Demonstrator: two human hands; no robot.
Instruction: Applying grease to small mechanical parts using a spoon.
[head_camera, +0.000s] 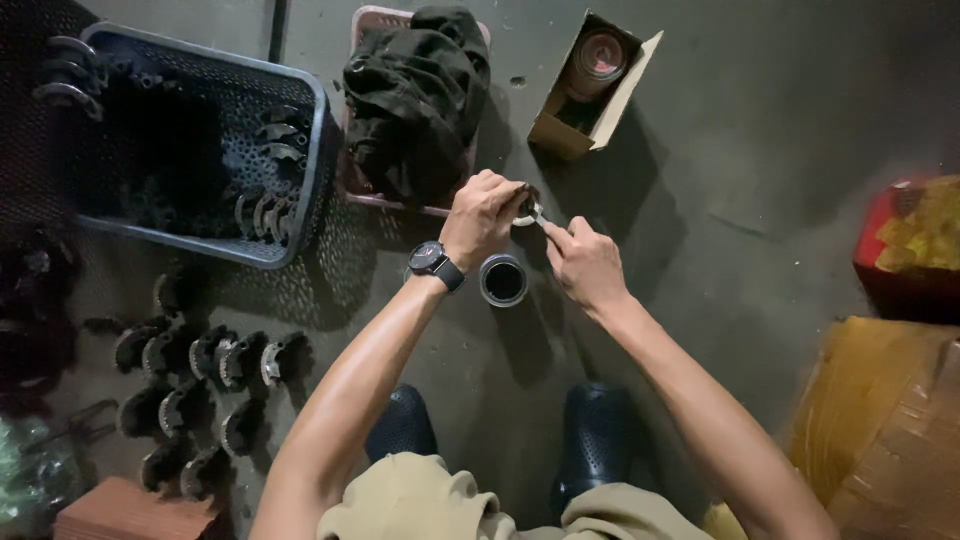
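Small metal part (529, 209) pinched between both hands, left hand (484, 217), right hand (585, 262), above open tin (503, 280)

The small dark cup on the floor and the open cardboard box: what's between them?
In the head view, both hands: left hand, right hand, holding a small metal part between cup and box.

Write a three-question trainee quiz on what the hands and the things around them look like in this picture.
1. True or false: the left hand and the right hand meet on one small part held between them.
2. What stands on the floor just below the hands?
A. a small open can
B. a glass bottle
C. a hammer
3. Fill in: the dark cloth lies piled in a ______ basket.

Key: 1 true; 2 A; 3 pink.
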